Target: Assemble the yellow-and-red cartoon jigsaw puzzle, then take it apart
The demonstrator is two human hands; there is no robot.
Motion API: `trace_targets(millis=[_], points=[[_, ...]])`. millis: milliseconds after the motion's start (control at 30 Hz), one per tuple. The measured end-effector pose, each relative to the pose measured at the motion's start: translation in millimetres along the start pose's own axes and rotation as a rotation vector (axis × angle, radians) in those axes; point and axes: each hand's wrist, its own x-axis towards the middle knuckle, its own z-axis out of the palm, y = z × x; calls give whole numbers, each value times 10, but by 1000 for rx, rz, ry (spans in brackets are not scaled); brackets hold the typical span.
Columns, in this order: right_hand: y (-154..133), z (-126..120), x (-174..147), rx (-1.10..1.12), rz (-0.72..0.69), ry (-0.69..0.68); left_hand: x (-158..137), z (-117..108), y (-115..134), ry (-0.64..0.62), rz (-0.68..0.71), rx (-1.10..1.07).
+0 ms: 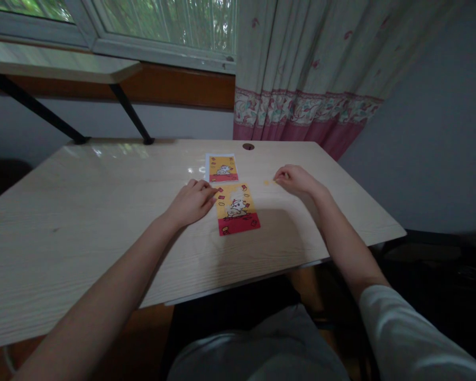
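A yellow and red picture sheet [238, 207] with a white cartoon animal lies flat on the table. My left hand [194, 202] rests at its left side, fingers loosely bent and the index fingertip touching the upper left edge. Behind the sheet is a smaller card [223, 168] with a matching design, on a white backing. To the right, my right hand [295, 179] is down at the tabletop with thumb and fingers pinched together. A small yellow piece shows at those fingertips, and another small yellow piece [266, 183] lies just left of them.
The pale wooden table [103, 222] has a round cable hole [248, 146] near its back edge. A raised shelf [63, 62] on black supports stands at the back left. Behind are a window and a long patterned curtain [301, 69].
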Motion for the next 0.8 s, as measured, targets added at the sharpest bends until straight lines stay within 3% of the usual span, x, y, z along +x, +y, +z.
trace_targets(millis=[133, 233, 800], points=[[457, -224, -108, -128, 238, -40, -11, -2, -22, 9, -15, 15], [636, -284, -180, -149, 319, -63, -13, 5, -49, 5, -19, 16], [808, -220, -189, -36, 361, -180, -17, 23, -74, 4, -6, 25]])
